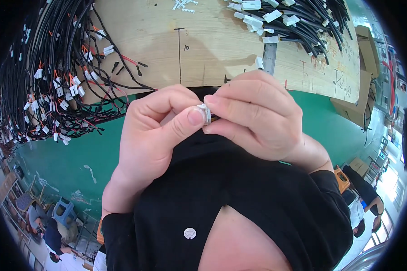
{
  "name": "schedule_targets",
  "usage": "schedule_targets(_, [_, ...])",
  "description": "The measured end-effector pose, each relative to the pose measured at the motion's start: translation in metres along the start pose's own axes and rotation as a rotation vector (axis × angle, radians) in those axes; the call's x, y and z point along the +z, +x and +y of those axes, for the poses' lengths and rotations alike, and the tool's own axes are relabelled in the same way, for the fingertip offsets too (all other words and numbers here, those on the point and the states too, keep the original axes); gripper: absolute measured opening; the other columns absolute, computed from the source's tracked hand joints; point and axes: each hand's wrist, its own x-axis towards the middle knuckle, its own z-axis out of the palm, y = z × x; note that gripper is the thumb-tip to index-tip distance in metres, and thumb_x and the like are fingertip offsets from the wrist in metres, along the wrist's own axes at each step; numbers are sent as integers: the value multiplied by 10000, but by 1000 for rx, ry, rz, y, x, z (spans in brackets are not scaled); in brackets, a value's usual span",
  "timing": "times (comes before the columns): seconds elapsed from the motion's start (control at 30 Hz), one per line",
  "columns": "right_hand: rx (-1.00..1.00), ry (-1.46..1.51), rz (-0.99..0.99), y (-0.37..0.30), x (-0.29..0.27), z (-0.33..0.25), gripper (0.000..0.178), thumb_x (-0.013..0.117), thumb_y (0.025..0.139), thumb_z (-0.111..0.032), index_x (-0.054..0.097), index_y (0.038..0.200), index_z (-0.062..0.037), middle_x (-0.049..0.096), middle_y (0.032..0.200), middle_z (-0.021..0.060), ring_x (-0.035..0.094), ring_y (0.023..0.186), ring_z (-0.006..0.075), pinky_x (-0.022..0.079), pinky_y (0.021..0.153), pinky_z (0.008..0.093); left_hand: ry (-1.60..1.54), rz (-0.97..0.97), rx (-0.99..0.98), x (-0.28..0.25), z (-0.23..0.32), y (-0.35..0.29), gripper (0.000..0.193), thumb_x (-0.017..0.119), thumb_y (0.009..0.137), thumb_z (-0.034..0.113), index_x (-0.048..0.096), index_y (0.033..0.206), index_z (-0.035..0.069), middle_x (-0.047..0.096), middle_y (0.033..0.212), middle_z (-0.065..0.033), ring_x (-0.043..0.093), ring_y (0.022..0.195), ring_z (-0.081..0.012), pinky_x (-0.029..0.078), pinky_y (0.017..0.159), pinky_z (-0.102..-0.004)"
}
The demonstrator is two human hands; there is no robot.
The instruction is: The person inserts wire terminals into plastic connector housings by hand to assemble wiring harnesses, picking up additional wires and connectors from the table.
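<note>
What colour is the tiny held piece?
The piece is whitish; the head view shows it.

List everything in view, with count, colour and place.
White connector: one, white, between both hands
Cables with connectors: many, black with white ends, left side
Cable bundle: many cables, black with white ends, upper right
Small pieces: several, white, top centre
Loose connector: one, white, by the strip
Strip: one, grey, below the bundle
Workbench: one, pale wood, top
Cardboard boxes: several, brown, right
Floor: one, green, beneath
Stools: at least two, blue and orange, background
Other people: several, mostly dark clothing, background
Shirt: one, black, on wearer
Disc: one, whitish, on shirt
Left fingers, right fingers: bare, at the connector
</note>
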Motion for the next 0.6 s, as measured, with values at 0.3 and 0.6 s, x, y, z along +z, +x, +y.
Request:
schedule_targets(0.3, [21, 125, 4, 1, 2, 5, 328, 716, 600, -48, 579, 890, 21, 561, 800, 122, 548, 651, 205, 451, 552, 255, 20, -52, -39, -4, 3, 5, 86, 565, 791, 70, 576, 776, -14, 558, 760, -28, 489, 714, -67, 379, 646, -184])
schedule_targets(0.6, [-57, 68, 125, 2, 3, 11, 312, 677, 623, 31, 581, 917, -11, 503, 882, 135, 512, 727, 168, 418, 598, 230, -336, 28, -33, 7, 0, 4, 119, 496, 833, 115, 513, 829, -3, 539, 908, -77, 519, 804, -134, 407, 741, -260])
